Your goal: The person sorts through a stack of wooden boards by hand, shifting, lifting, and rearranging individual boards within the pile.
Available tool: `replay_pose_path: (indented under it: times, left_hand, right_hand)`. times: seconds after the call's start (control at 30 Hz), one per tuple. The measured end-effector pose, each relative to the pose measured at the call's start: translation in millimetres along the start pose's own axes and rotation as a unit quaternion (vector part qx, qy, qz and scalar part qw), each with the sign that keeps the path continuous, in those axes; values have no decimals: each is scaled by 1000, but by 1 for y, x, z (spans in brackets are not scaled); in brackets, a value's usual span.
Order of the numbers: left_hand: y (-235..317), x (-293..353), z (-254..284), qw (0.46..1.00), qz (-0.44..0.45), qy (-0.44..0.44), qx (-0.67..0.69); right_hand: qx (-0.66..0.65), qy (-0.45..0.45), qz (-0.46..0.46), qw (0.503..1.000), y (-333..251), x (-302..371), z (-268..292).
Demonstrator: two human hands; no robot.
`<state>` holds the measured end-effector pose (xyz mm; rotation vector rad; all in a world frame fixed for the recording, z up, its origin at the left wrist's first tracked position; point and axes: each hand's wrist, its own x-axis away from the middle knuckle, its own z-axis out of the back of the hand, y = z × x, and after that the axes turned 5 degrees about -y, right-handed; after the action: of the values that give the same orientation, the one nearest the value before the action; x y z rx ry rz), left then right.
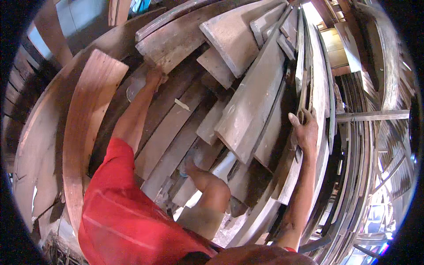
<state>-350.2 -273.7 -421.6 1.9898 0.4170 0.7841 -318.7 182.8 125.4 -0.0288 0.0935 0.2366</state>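
Observation:
My left hand (155, 76) reaches up to the lower edge of a weathered wooden plank (180, 42). Its fingers are curled against that plank; part of the grip is in shadow. On the other side, my right hand (305, 129) lies against the edge of a long pale board (317, 79) standing on its side, its fingers spread apart. Between the hands, a wide grey-brown plank (251, 106) slopes down over other stacked planks. A reddish-brown plank (90, 110) leans to the left of my left arm.
Dark boards (170, 126) are layered below my hands, with a small light scrap (181, 104) on one. My bare leg (212, 187) stands among the planks. At right are a crossbar (373, 115) and a rack of long thin timber strips (353, 168).

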Motion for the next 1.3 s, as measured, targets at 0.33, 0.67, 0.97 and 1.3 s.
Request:
replay_pose_path:
  times: [0.33, 0.67, 0.97, 1.3]
  left_hand:
    - [5, -3, 19, 799, -203, -4, -567]
    - [10, -36, 7, 830, -258, 340, -359]
    - [48, 11, 3, 893, -221, 133, -368]
    - [76, 60, -16, 897, -200, 132, -372]
  right_hand:
    - [-30, -22, -16, 999, -16, -1, 7]
    - [-15, -6, -6, 1000, -2, -1, 1]
    - [-86, -52, -50, 994, -6, 0, 0]
    - [-40, -60, -15, 997, 12, -15, -10]
